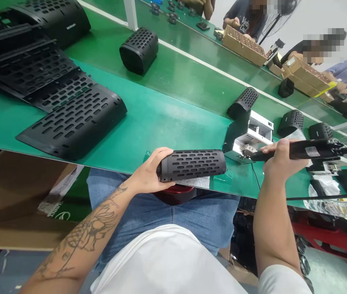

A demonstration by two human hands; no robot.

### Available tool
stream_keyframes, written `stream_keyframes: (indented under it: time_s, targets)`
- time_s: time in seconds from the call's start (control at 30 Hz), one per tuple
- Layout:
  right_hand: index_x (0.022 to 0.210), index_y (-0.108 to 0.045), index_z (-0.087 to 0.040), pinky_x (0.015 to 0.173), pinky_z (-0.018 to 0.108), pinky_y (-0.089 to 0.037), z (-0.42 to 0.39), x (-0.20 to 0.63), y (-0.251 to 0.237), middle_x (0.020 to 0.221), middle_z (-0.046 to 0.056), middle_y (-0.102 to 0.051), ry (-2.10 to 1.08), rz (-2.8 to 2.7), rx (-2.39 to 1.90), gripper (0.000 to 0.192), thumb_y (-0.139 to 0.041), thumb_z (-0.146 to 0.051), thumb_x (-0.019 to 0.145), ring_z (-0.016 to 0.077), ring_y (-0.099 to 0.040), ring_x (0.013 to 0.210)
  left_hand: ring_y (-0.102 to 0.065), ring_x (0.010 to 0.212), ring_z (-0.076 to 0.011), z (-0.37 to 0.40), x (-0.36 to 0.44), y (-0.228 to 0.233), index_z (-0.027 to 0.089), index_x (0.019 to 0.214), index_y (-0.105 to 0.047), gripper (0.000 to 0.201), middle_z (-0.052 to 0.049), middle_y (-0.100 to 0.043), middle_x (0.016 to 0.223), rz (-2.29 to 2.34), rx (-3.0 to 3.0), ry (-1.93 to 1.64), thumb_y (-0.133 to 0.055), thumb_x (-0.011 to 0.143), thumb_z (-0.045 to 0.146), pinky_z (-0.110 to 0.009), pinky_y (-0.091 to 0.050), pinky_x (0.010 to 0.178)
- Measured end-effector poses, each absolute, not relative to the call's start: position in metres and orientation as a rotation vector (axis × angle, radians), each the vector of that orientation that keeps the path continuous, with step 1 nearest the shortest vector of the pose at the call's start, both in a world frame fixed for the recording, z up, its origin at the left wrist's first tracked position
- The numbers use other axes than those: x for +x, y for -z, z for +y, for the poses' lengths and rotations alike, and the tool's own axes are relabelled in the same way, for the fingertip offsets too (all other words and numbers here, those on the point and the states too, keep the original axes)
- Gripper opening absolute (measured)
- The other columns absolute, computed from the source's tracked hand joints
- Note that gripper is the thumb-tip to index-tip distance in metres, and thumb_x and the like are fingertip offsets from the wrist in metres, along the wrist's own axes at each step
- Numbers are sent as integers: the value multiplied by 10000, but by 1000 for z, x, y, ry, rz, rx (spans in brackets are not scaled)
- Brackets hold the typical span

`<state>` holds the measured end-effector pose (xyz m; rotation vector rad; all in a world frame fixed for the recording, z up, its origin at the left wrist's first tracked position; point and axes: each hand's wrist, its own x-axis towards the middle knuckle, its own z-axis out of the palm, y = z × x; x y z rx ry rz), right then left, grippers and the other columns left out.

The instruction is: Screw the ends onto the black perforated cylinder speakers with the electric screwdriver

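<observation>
My left hand (150, 173) grips one end of a black perforated housing (196, 164), which lies on its side at the table's front edge. Off to the right, my right hand (279, 157) is wrapped round a black electric screwdriver (311, 150) held level. The screwdriver's tip points left and meets the front of a silver screw feeder (253, 132); whether a screw is on the tip is too small to tell. A whitish pad (202, 182) shows partly from under the housing.
Nested black perforated covers (78, 114) lie at the left. On the green belt (179, 77) stand several black housings, one (139, 49) at the upper middle. An open cardboard box (14, 192) sits below the table. Across the line, other people work beside cardboard trays (243, 45).
</observation>
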<state>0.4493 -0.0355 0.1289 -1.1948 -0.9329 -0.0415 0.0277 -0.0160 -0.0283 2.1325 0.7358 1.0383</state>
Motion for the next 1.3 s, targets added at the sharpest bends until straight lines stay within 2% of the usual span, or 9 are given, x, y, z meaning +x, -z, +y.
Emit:
stream_keyframes:
  time_s: [0.17, 0.27, 0.43, 0.6, 0.7, 0.8, 0.93, 1.17, 1.3]
  targets:
    - [940, -750, -263, 543, 372, -663, -55, 426, -149, 637, -60, -703, 7, -997, -1066, 243, -938, -409, 985, 184, -662, 482, -703, 1678, -469, -16, 31, 31, 380, 1882, -461, 1239, -181, -635, 1792, 705, 2092, -1079, -1110, 834, 261, -668, -660, 1389]
    - [955, -766, -255, 565, 321, -679, -45, 435, -146, 670, -41, -747, 71, -1018, -1020, 172, -915, -312, 1017, 166, -714, 543, -699, 1680, -469, -15, 32, 32, 377, 1887, -462, 1247, -179, -646, 1777, 695, 2088, -1101, -1111, 829, 254, -668, -660, 1389]
    - [926, -712, -253, 597, 255, -697, -31, 462, -127, 631, -93, -716, -50, -1161, -935, 255, -904, -258, 1094, 101, -688, 547, -711, 1669, -473, -14, 34, 34, 364, 1877, -472, 1244, -188, -642, 1788, 687, 2093, -1109, -1119, 819, 266, -662, -666, 1389]
    - [902, -722, -240, 569, 270, -680, -56, 441, -144, 621, -84, -675, -116, -1057, -1032, 291, -966, -326, 1034, 108, -659, 528, -707, 1672, -475, -13, 36, 32, 348, 1872, -456, 1235, -193, -659, 1761, 707, 2097, -1077, -1112, 828, 279, -657, -658, 1401]
    - [1005, -813, -279, 500, 310, -662, -81, 406, -165, 627, -88, -687, -241, -1035, -953, 293, -1051, -440, 947, 148, -618, 466, -706, 1675, -470, -14, 37, 30, 341, 1871, -454, 1226, -195, -654, 1771, 701, 2100, -1072, -1104, 834, 283, -650, -654, 1404]
    - [1130, -900, -300, 473, 356, -656, -100, 361, -175, 647, -69, -723, -548, -1257, -744, 373, -998, -644, 1025, 172, -611, 425, -704, 1682, -456, -15, 38, 30, 333, 1877, -452, 1208, -195, -636, 1803, 709, 2089, -1060, -1092, 852, 300, -625, -654, 1404]
    - [1269, -906, -307, 486, 366, -665, -99, 299, -168, 665, -65, -739, -767, -1426, -561, 416, -898, -696, 1120, 168, -601, 407, -720, 1673, -441, -19, 40, 29, 337, 1887, -463, 1219, -185, -623, 1831, 774, 2075, -1028, -1099, 847, 301, -582, -674, 1378]
    - [1229, -855, -326, 574, 361, -722, -67, 254, -154, 718, -51, -802, -901, -1545, -501, 403, -912, -707, 1111, 168, -687, 470, -746, 1642, -412, -21, 44, 27, 334, 1888, -457, 1201, -188, -621, 1831, 747, 2063, -1041, -1108, 879, 345, -556, -684, 1355]
    - [1057, -814, -292, 573, 324, -714, -59, 240, -153, 668, -67, -771, -939, -1492, -544, 378, -1008, -617, 1059, 156, -694, 464, -755, 1620, -408, -21, 46, 28, 329, 1882, -456, 1191, -192, -638, 1801, 715, 2049, -1086, -1112, 888, 353, -563, -684, 1343]
